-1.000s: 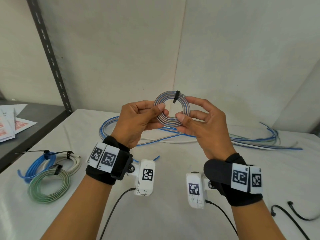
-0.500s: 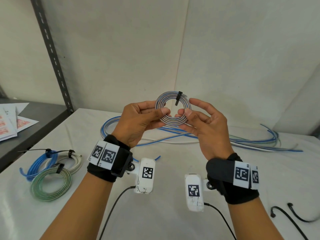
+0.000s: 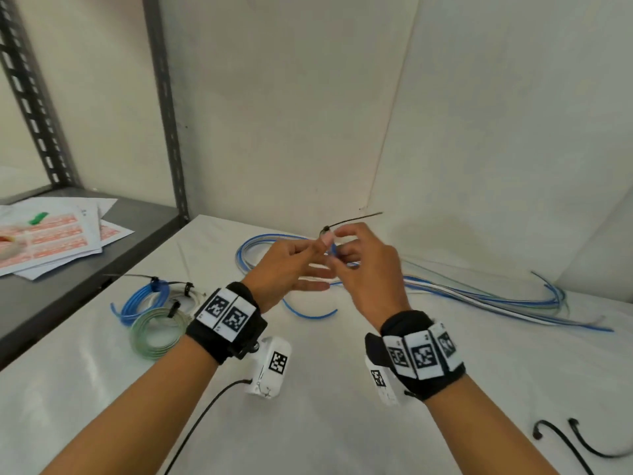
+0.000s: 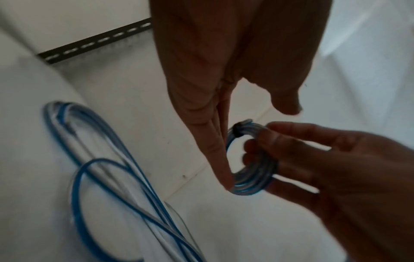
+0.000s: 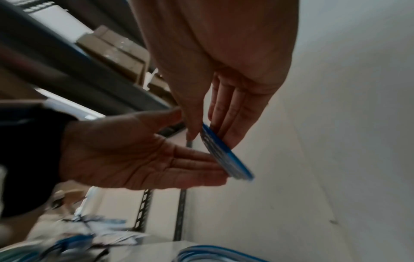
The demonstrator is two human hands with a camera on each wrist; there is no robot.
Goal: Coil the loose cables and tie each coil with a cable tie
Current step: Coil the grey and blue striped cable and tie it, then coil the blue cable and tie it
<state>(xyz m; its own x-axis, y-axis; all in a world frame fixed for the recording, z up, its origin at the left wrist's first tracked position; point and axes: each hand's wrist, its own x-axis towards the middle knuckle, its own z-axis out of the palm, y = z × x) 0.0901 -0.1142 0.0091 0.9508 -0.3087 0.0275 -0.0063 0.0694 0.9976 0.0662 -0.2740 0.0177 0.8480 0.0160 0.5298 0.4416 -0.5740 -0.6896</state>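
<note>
Hands meet above the table [image 3: 342,389], both on one small blue-grey coil [image 4: 253,170] held edge-on to the head camera. The right hand [image 3: 370,272] holds the coil, thumb on one face and fingers on the other, as the right wrist view shows [image 5: 226,159]. The left hand [image 3: 284,265] has its fingers mostly straight; its thumb and forefinger pinch at the coil's upper rim, close to the black tie [image 3: 352,221] cinched round the coil. The tie's head sits just above the fingertips and its free tail sticks out to the right, over the right hand. In the left wrist view the tie shows as a dark band round the coil's top [image 4: 237,130].

Loose cables [image 3: 479,296], blue, white and grey, lie in long loops on the table behind the hands. Three finished coils [image 3: 154,313], blue, white and green, each with a black tie, lie together on the table to the left. Two spare ties [image 3: 575,443] lie at the lower right. Papers [image 3: 51,234] rest on the grey shelf [image 3: 68,296] at left.
</note>
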